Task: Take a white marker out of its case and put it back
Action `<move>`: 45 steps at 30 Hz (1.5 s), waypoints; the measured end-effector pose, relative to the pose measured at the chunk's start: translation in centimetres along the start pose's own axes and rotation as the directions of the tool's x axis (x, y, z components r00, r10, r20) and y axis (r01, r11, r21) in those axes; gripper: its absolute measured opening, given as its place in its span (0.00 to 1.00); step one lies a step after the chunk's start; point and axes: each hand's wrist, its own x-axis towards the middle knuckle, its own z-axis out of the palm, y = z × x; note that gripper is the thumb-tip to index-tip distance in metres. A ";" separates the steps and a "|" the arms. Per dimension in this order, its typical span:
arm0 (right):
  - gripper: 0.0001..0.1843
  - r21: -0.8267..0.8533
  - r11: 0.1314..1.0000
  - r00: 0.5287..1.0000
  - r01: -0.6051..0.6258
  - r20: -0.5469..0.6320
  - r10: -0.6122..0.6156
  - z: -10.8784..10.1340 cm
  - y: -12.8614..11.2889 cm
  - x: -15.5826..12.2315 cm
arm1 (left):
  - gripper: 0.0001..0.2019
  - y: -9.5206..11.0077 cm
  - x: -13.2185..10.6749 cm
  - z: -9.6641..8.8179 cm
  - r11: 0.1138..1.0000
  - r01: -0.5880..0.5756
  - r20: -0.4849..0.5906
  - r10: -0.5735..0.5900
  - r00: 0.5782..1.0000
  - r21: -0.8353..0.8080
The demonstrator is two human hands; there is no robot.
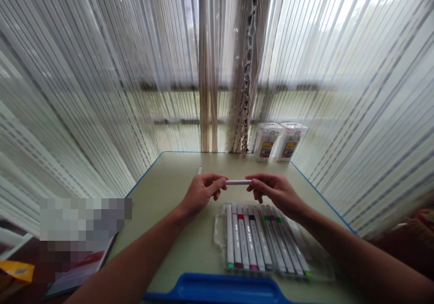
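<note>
1. Nearest the camera, the front of the bench (159, 222) is edged by a blue moulded rim (225, 288), with both forearms stretched over the surface.
2. A slim white marker (238, 182) is held level above the bench, beyond the case; one end is pinched by the left hand (205, 189), the other by the right hand (271, 189).
3. A row of markers (262, 240) is laid side by side in the clear case (219, 231), while the held one is out of it. Whether its cap has been loosened cannot be told, and how much is left cannot be judged.
4. A pale stick (200, 170), partly hidden, is seen beyond the left hand.
5. The far right corner is taken up by two boxes (267, 142), backed by a string curtain (169, 46).
6. The most room for moving is judged to be offered left of the case; on the right, space is narrowed by the bench edge.
</note>
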 end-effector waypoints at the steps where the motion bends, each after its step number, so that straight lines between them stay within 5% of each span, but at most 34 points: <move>1: 0.17 0.001 1.000 1.000 0.000 -0.006 0.000 0.0 0.0 0.0 | 0.15 0.0 0.0 0.0 1.000 0.001 -0.001 -0.001 1.000 -0.001; 21: 0.17 -0.026 1.000 1.000 0.006 -0.018 -0.006 -0.2 0.2 0.2 | 0.15 -0.1 -0.1 0.0 0.985 -0.075 0.063 0.066 0.996 0.156; 32: 0.13 -0.388 0.915 0.994 0.111 0.057 -0.096 0.6 0.1 -0.6 | 0.15 0.4 -1.8 2.4 0.885 -0.200 0.172 0.139 0.975 0.420; 37: 0.15 -0.199 0.979 0.999 0.039 0.025 -0.035 0.5 0.1 -0.5 | 0.14 0.6 -1.3 1.8 0.900 -0.177 0.118 0.141 0.983 0.398; 45: 0.17 0.169 0.985 0.997 -0.031 -0.068 0.044 0.0 0.3 0.3 | 0.17 0.1 -0.2 0.8 0.997 -0.057 0.031 0.055 0.998 0.050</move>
